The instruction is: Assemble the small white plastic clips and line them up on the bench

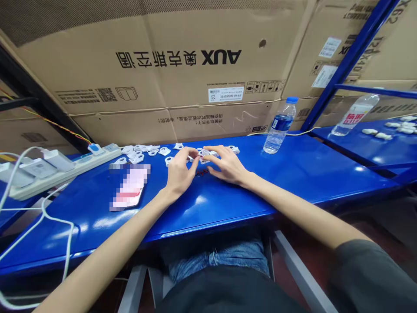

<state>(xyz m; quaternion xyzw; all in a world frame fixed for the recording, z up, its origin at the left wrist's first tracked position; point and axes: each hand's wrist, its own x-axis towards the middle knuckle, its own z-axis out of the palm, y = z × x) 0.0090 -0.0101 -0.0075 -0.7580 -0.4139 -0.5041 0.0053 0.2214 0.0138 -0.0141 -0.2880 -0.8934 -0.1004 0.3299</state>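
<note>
My left grip (180,170) has thumb and finger close together by a small white piece (204,152) at the far part of the blue counter (208,204), but I cannot tell if it pinches, and my right grip (230,167) is loosely spread

A phone (132,184) near a power strip (85,168); 2 bottles (276,134) before cardboard (163,87).

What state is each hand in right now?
Left hand: thumb and forefinger close together by small white parts; hold can't be told.
Right hand: fingers loosely bent, same parts; hold can't be told.
</note>
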